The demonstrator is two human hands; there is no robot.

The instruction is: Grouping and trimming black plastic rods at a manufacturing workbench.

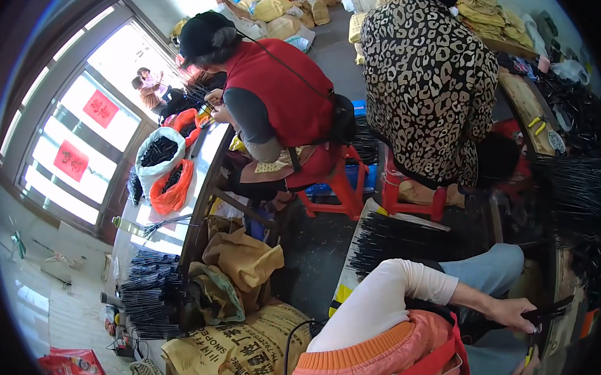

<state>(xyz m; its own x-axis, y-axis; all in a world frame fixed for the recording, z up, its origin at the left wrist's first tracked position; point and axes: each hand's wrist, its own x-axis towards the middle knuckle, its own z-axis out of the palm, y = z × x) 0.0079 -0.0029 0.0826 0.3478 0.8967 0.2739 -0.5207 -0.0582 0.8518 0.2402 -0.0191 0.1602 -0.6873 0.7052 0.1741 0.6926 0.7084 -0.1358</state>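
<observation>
In the lower right, my left hand (512, 314) reaches out from a cream sleeve and pinches a thin black strip-like piece (555, 308), which points away to the right. Just below it, my right hand (527, 369) is partly cut off by the dark rim. Its fingers are closed around what look like yellow-handled pliers (529, 356), the metal tip close to my left fingers. Dark material lies over my lap beneath the hands. Beyond my left elbow, a bundle of thin black rods (397, 240) rests on a pale board.
A wooden bench edge (565, 296) runs along my right, with more black rods (572, 186) and another yellow-handled tool (538, 126). Two people sit on red stools (334, 196) ahead. At left stand a table with bags (159, 148) of black parts, stacked rods (151, 291) and yellow sacks (244, 351).
</observation>
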